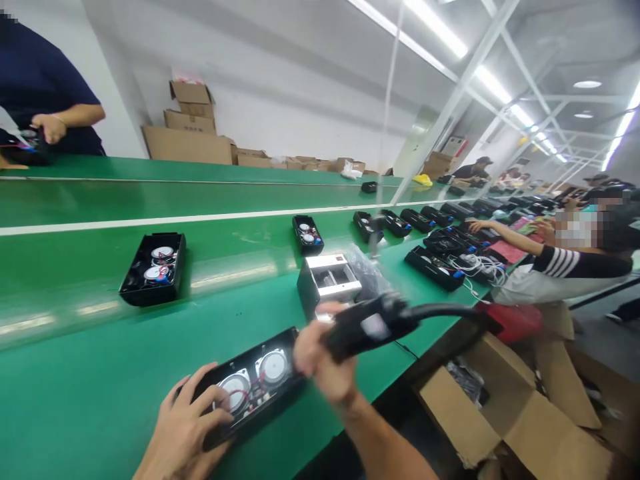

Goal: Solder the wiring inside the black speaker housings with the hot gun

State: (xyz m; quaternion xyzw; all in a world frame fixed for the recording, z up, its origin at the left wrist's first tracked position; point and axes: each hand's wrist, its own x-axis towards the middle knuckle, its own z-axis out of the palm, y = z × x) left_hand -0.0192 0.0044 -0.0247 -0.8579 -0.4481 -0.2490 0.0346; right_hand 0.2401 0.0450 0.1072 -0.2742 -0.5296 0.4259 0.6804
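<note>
The left hand (187,420) is grasping the lower-left end of an open speaker housing (273,405), its fingers curling over the rim and onto the contents. The housing is resting on the green table (90,400), between this hand and the right hand (323,357). Its long axis is running obliquely, from the left hand up and away to the right hand, and its open side is facing upward.

The housing is appearing as a long, narrow black case. Two round, pale-backed speaker drivers (274,367) are sitting in a row along its length, with thin red wires showing beside them.

The right hand, slightly blurred, is gripping a black corded handheld tool (355,327) above the housing's far right end. The tool is slanting, its rear end pointing right and slightly upward, where a thick black cable (447,310) is emerging; its working tip is hidden.

Just beyond the right hand, a white-topped box (340,291) is standing beside a clear plastic bag (367,270). Beyond the left hand, a second open housing (150,297) is lying apart, showing similar drivers. Below and right of the right hand, an open cardboard carton (460,413) is gaping.
</note>
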